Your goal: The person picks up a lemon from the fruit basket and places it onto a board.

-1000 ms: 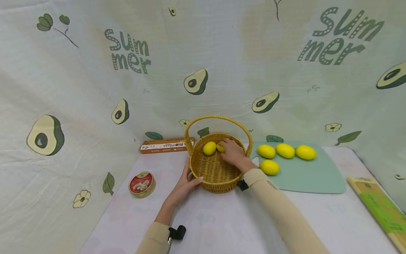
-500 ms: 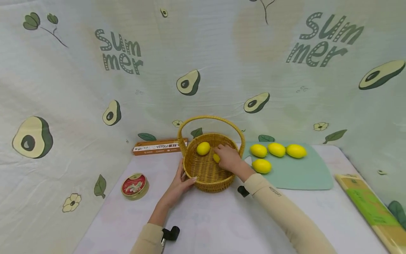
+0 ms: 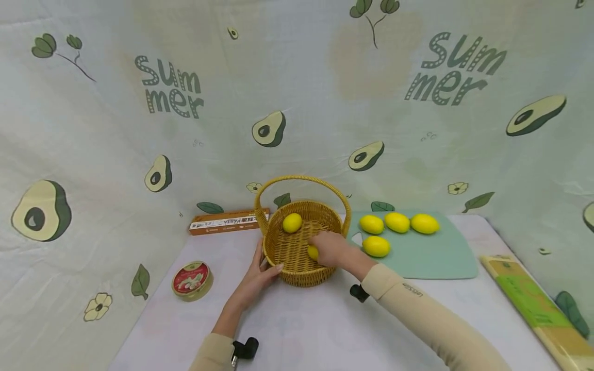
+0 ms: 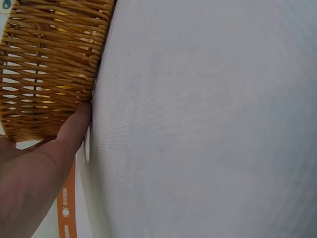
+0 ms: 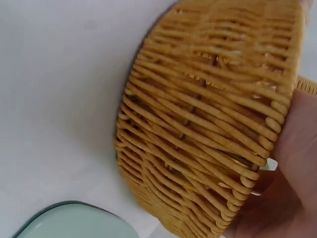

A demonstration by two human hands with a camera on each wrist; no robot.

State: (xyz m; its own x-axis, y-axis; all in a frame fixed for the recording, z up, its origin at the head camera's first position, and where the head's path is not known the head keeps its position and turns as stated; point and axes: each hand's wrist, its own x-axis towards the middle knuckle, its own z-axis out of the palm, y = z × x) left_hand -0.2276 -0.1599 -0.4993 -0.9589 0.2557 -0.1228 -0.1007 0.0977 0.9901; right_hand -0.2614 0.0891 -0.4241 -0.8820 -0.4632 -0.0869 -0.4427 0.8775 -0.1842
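A round wicker basket (image 3: 303,278) with a tall arched handle stands on the white tabletop. One yellow lemon (image 3: 292,222) lies inside it toward the back left. My right hand (image 3: 330,250) reaches over the right side and grips another lemon (image 3: 313,252) low in the basket; the fingers hide most of that fruit. My left hand (image 3: 256,278) rests on the front left of the basket, thumb at the front and fingers along the outer side. In the left wrist view a straight finger (image 4: 75,126) touches the woven wall near its base. The right wrist view mostly shows woven wall.
Several lemons (image 3: 397,222) sit on a pale green cutting board (image 3: 431,260) right of the basket. Behind to the left is a pasta box (image 3: 223,222). A round tin (image 3: 192,281) with a red lid stands at left, and a long green package (image 3: 533,304) lies far right.
Inside the basket, my right hand has drawn the gripped lemon toward the front, away from the other lemon. My left hand stays against the basket. The head view has shifted slightly.
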